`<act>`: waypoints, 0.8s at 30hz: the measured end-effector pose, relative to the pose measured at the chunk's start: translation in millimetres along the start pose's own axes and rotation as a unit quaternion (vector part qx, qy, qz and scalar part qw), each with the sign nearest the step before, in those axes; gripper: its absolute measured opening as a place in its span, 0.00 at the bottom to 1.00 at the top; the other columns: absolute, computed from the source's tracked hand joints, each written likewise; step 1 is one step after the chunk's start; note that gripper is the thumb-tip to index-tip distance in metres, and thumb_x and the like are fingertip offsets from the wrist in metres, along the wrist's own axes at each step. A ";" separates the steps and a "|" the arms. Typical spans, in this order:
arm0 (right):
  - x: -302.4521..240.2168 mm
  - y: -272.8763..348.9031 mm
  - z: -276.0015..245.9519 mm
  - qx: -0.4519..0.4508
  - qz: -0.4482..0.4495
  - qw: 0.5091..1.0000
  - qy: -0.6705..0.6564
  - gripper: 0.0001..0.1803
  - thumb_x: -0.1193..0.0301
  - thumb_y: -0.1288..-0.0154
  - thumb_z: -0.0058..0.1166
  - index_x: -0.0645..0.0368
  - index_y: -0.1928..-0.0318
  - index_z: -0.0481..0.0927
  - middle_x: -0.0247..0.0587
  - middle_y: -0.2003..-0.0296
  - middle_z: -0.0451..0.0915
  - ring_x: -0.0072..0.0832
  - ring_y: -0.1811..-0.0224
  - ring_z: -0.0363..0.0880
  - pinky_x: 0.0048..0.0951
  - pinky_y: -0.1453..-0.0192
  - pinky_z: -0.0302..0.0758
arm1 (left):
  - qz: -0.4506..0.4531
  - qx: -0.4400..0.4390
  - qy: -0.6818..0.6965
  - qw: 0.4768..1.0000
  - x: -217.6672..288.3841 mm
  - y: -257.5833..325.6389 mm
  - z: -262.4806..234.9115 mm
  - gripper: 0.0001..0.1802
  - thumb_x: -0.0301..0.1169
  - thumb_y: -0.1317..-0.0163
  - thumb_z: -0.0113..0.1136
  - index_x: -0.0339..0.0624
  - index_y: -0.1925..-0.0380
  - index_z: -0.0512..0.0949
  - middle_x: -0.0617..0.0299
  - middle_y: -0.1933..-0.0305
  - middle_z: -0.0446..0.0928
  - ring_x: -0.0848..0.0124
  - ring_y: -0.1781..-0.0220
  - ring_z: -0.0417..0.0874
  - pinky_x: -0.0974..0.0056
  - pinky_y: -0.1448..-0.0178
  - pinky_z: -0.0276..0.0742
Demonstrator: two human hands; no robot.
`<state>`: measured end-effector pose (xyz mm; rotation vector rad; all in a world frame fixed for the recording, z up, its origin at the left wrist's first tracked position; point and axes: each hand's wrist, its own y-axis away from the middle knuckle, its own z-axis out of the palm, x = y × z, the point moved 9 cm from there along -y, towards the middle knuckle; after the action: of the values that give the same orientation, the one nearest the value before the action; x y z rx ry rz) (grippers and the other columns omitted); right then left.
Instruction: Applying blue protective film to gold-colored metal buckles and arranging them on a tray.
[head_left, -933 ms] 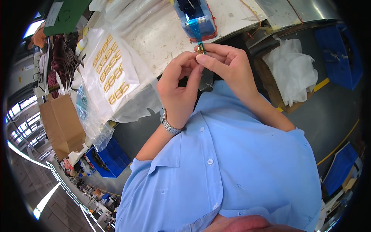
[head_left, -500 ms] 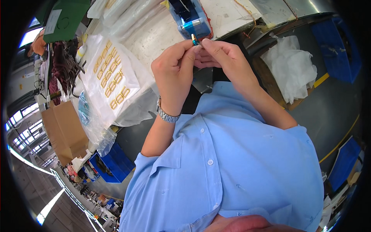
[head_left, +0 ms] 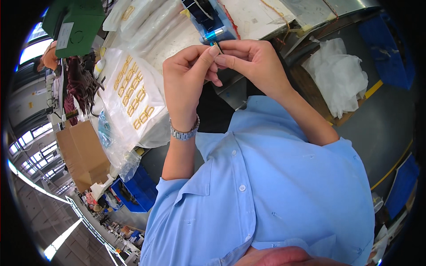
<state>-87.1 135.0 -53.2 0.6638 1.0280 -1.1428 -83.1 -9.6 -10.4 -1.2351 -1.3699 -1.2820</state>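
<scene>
My left hand and my right hand meet fingertip to fingertip above the table's front edge. Pinched between them is a small shiny gold-and-blue piece; most of it is hidden by the fingers, so its kind cannot be made out. Just beyond the fingertips stands a light-blue tape dispenser with a strip of shiny blue tape at its near end. To the left, gold metal loops lie in several rows on a white sheet.
Clear plastic-wrapped bundles lie at the back of the table. A green box stands far left, an open cardboard box below it. Blue crates sit on the floor. White crumpled plastic fills a box at right.
Both hands have shifted slightly left in the picture, together with the surroundings. The right fingers have closed in further around the small piece, which shows less than before.
</scene>
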 end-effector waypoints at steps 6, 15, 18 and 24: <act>-11.1 12.0 7.9 0.037 0.012 0.999 -0.004 0.16 0.68 0.23 0.67 0.71 0.47 0.90 0.38 0.60 0.93 0.18 0.58 0.89 0.21 0.51 0.85 | -0.010 -0.018 0.014 1.000 12.1 4.8 0.5 0.12 0.30 0.25 0.69 0.27 0.62 0.87 0.60 0.72 0.83 0.76 0.76 0.83 0.69 0.72 0.85; 14.1 15.4 2.2 0.051 0.047 0.997 -0.021 0.17 0.68 0.23 0.67 0.71 0.46 0.88 0.39 0.62 0.92 0.20 0.58 0.90 0.22 0.49 0.86 | -0.072 -0.051 0.039 0.995 -17.9 -4.8 1.1 0.14 0.32 0.25 0.70 0.29 0.65 0.86 0.61 0.74 0.82 0.74 0.79 0.83 0.68 0.73 0.86; 8.4 11.2 -4.3 0.025 0.038 0.998 0.037 0.21 0.69 0.25 0.69 0.72 0.41 0.85 0.41 0.61 0.93 0.23 0.56 0.91 0.26 0.45 0.86 | -0.092 -0.068 0.046 0.992 -25.6 -8.8 -1.3 0.15 0.33 0.25 0.70 0.30 0.67 0.85 0.62 0.74 0.82 0.75 0.79 0.83 0.67 0.73 0.86; -2.8 3.3 -1.6 -0.010 -0.040 0.996 0.076 0.27 0.72 0.30 0.72 0.73 0.36 0.81 0.46 0.54 0.92 0.28 0.51 0.92 0.30 0.38 0.85 | -0.131 -0.102 0.111 0.980 -32.4 -13.9 -0.7 0.16 0.36 0.25 0.70 0.35 0.69 0.83 0.65 0.74 0.79 0.76 0.78 0.80 0.64 0.74 0.85</act>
<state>-84.6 138.5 -51.5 0.7067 1.2031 -1.1636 -92.6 -13.2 -44.2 -1.0301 -1.2918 -1.7264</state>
